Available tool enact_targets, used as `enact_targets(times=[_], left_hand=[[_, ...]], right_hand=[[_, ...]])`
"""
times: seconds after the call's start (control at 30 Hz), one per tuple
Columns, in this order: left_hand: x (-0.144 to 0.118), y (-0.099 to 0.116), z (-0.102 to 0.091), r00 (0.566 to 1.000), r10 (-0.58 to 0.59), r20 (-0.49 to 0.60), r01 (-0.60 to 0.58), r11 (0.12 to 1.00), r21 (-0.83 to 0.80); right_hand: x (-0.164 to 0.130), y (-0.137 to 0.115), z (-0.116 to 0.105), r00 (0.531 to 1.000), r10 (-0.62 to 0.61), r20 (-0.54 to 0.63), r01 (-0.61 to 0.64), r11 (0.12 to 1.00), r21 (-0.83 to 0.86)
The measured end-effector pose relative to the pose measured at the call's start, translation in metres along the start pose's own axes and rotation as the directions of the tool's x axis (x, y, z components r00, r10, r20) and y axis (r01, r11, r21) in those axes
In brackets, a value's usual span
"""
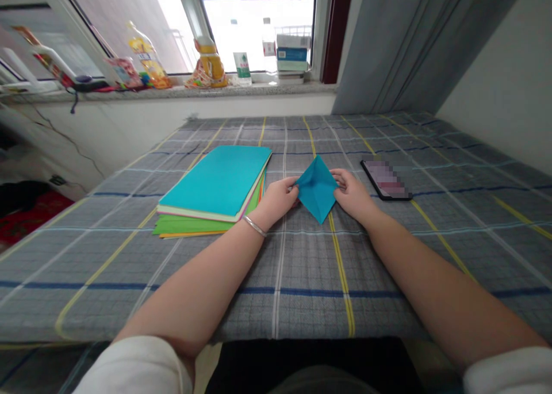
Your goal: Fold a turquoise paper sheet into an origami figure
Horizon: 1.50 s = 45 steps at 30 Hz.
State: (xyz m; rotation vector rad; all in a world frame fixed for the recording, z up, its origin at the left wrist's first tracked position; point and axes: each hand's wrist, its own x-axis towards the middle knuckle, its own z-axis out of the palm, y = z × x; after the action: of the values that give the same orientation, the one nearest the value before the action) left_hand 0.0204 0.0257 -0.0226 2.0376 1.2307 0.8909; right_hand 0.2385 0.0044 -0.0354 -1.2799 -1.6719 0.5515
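Two hands meet at the middle of the bench (276,279), which is spread with a grey plaid cloth crossed by yellow and blue lines. Between them lies a folded blue paper (317,190), kite-shaped, its long point aimed at six o'clock and its short peak at twelve. The left hand (280,198) sits at the paper's nine o'clock, fingers curled and thumb closed onto the left corner, pinching it. A thin silver bangle (254,226) rings that wrist. The right hand (351,194) sits at three o'clock, fingertips pressed to the right corner; it seems to pinch the edge too, though the thumb is partly hidden.

At nine o'clock from the left hand rests a stack of coloured paper (215,190), a teal sheet on top, with green and orange edges showing beneath. At three o'clock from the right hand, just beside it, a dark phone (386,179) lies flat on the cloth. Far off at twelve o'clock, a windowsill (172,92) carries bottles, packets and a small pile of boxes.
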Motion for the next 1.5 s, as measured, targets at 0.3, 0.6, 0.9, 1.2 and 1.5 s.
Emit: enact_targets(times=[0.3,0.6,0.9,1.2,1.5], left_hand=[[-0.004,0.005,-0.002,0.998,0.065,0.000,-0.063,0.981,0.182],[-0.004,0.008,-0.002,1.000,-0.016,0.009,0.013,0.949,0.314],[-0.010,0.015,-0.004,0.994,0.051,0.098,-0.098,0.812,0.575],[-0.012,0.024,-0.006,0.993,0.085,0.082,-0.117,0.779,0.615],[-0.012,0.022,-0.004,0.993,0.100,0.065,-0.119,0.818,0.563]], right_hand=[[-0.002,-0.015,-0.014,0.995,-0.038,-0.089,0.000,0.919,-0.395],[-0.001,-0.002,-0.034,0.985,0.055,0.161,0.038,0.848,-0.528],[-0.005,-0.017,-0.033,0.984,0.016,0.178,0.082,0.844,-0.530],[-0.012,-0.037,-0.032,0.992,-0.110,0.069,0.129,0.786,-0.604],[-0.011,-0.044,-0.030,0.990,-0.139,0.007,0.104,0.704,-0.703]])
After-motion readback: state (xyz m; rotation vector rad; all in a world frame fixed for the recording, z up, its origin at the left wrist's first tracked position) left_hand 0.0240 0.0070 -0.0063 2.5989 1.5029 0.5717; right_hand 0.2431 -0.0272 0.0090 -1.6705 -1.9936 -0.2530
